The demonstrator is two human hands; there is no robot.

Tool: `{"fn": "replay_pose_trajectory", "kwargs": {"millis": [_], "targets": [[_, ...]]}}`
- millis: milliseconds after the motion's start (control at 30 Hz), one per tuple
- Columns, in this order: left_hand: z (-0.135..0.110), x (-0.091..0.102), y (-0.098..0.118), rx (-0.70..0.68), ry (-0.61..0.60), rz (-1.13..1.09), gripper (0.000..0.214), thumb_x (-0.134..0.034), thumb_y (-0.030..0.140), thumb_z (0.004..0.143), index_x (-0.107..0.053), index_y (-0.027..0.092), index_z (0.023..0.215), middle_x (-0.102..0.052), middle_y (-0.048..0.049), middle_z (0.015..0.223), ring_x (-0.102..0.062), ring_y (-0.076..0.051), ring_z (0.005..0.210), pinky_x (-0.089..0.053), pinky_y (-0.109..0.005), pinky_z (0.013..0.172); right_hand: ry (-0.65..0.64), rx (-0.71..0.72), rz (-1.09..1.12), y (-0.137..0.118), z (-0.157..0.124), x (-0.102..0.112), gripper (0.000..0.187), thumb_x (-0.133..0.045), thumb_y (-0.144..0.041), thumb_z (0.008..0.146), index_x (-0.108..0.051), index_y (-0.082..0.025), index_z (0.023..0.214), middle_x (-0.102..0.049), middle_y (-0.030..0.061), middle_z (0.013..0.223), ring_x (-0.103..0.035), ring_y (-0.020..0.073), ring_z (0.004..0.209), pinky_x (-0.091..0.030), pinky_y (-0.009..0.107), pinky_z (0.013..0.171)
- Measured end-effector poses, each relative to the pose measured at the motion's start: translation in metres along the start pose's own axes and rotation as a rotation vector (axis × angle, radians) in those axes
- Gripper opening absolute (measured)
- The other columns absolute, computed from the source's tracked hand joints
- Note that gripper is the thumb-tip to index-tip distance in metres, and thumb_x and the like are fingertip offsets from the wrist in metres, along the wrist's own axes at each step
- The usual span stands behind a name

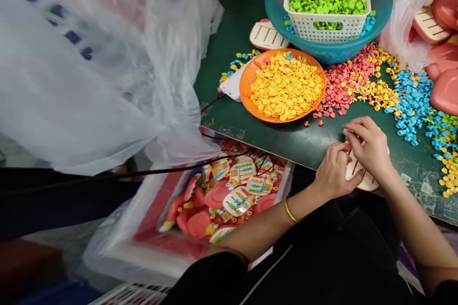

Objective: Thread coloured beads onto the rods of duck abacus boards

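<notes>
At the near table edge lies a cream toy panel [365, 182] with dark red slots, partly covered by both hands. My left hand [333, 171] grips its left side, with the fingers curled and the thumb along the near part. Over the panel's far end, my right hand [370, 145] is closed with its fingertips pinched together. What the right fingertips hold, if anything, is too small to make out. Red pieces [338, 88] lie in a heap beyond the hands, and blue pieces [411, 100] are heaped to the right.
An orange plate [245, 93] holds yellow discs. Behind it, a white basket [307, 26] of green pieces sits in a teal basin [382, 5]. Another slotted panel [266, 37] lies nearby. Below left is a plastic-lined box [143, 238] of finished-looking toys, with a black cable [171, 169] crossing over.
</notes>
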State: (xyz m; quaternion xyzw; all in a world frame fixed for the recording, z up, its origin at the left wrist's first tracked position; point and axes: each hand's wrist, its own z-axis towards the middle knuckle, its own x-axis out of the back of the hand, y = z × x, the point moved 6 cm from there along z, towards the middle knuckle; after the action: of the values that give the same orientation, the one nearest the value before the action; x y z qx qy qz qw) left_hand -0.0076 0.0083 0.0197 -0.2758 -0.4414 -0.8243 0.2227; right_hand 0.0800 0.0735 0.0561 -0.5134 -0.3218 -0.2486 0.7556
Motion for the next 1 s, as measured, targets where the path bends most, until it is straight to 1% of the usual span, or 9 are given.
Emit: {"fn": "replay_pose_trajectory", "kwargs": {"millis": [133, 200, 300, 367, 433, 600, 667, 833, 1000], "targets": [[-0.002, -0.004, 0.003, -0.088, -0.112, 0.124, 0.031, -0.053, 0.043, 0.092, -0.064, 0.015, 0.101, -0.065, -0.0129, 0.098, -0.059, -0.030, 0.097, -0.051, -0.045, 0.083, -0.339, -0.064, -0.184, -0.022, 0.064, -0.049, 0.011, -0.066, -0.021, 0.088, -0.074, -0.017, 0.093, -0.071, 0.0119, 0.095, -0.066, 0.0246, 0.090, -0.050, 0.034, 0.080], [0.000, -0.005, 0.005, -0.121, -0.175, 0.109, 0.029, -0.050, 0.039, 0.094, -0.066, 0.017, 0.103, -0.068, -0.0118, 0.101, -0.059, -0.030, 0.101, -0.050, -0.046, 0.089, -0.409, -0.064, -0.214, -0.022, 0.068, -0.050, 0.011, -0.064, -0.014, 0.086, -0.074, -0.017, 0.086, -0.071, 0.0112, 0.091, -0.066, 0.0237, 0.088, -0.048, 0.033, 0.079], [0.004, -0.003, 0.006, -0.122, -0.201, 0.051, 0.036, -0.047, 0.036, 0.095, -0.063, 0.015, 0.119, -0.067, -0.0130, 0.120, -0.056, -0.030, 0.117, -0.046, -0.046, 0.100, -0.238, -0.092, -0.070, -0.001, 0.037, -0.004, 0.012, -0.063, -0.018, 0.088, -0.074, -0.020, 0.082, -0.070, 0.0064, 0.086, -0.065, 0.0200, 0.084, -0.047, 0.031, 0.078], [0.007, -0.001, 0.005, -0.110, -0.174, 0.020, 0.045, -0.048, 0.036, 0.095, -0.056, 0.012, 0.131, -0.062, -0.0145, 0.131, -0.052, -0.030, 0.126, -0.044, -0.045, 0.104, -0.042, -0.206, 0.067, 0.027, -0.001, 0.037, 0.014, -0.061, -0.028, 0.090, -0.074, -0.022, 0.088, -0.070, 0.0040, 0.087, -0.064, 0.0181, 0.082, -0.048, 0.031, 0.077], [0.008, -0.001, 0.004, -0.097, -0.145, 0.005, 0.050, -0.050, 0.036, 0.094, -0.051, 0.010, 0.136, -0.061, -0.0154, 0.133, -0.051, -0.030, 0.126, -0.044, -0.044, 0.106, 0.069, -0.352, 0.129, 0.054, -0.037, 0.060, 0.015, -0.064, -0.034, 0.088, -0.073, -0.022, 0.084, -0.068, 0.0032, 0.082, -0.063, 0.0179, 0.077, -0.049, 0.031, 0.071], [0.008, -0.001, -0.002, -0.053, -0.094, 0.002, 0.049, -0.056, 0.038, 0.090, -0.050, 0.011, 0.130, -0.059, -0.0174, 0.126, -0.052, -0.032, 0.121, -0.044, -0.048, 0.105, 0.300, -0.442, 0.095, 0.076, -0.070, 0.053, 0.017, -0.062, -0.035, 0.087, -0.072, -0.021, 0.088, -0.061, 0.0046, 0.086, -0.060, 0.0180, 0.078, -0.051, 0.031, 0.067], [0.007, 0.000, -0.004, -0.029, -0.069, 0.007, 0.046, -0.058, 0.039, 0.087, -0.051, 0.012, 0.124, -0.057, -0.0178, 0.122, -0.051, -0.033, 0.118, -0.045, -0.050, 0.103, 0.302, -0.371, 0.044, 0.070, -0.066, 0.047, 0.018, -0.059, -0.033, 0.090, -0.073, -0.022, 0.090, -0.060, 0.0047, 0.088, -0.060, 0.0179, 0.081, -0.052, 0.032, 0.071], [0.008, 0.001, -0.004, -0.016, -0.044, 0.039, 0.037, -0.061, 0.040, 0.085, -0.049, 0.015, 0.110, -0.053, -0.0152, 0.113, -0.050, -0.032, 0.111, -0.046, -0.052, 0.097, 0.105, -0.151, -0.094, 0.062, -0.057, 0.049, 0.025, -0.053, -0.032, 0.096, -0.076, -0.023, 0.103, -0.062, 0.0067, 0.092, -0.060, 0.0193, 0.087, -0.052, 0.033, 0.077], [0.009, 0.000, -0.003, -0.023, -0.033, 0.056, 0.038, -0.063, 0.042, 0.084, -0.046, 0.017, 0.107, -0.051, -0.0130, 0.107, -0.049, -0.031, 0.106, -0.046, -0.051, 0.095, 0.024, -0.030, -0.131, 0.053, -0.062, 0.049, 0.026, -0.050, -0.027, 0.097, -0.075, -0.023, 0.103, -0.063, 0.0084, 0.093, -0.061, 0.0204, 0.089, -0.054, 0.034, 0.078]]}}
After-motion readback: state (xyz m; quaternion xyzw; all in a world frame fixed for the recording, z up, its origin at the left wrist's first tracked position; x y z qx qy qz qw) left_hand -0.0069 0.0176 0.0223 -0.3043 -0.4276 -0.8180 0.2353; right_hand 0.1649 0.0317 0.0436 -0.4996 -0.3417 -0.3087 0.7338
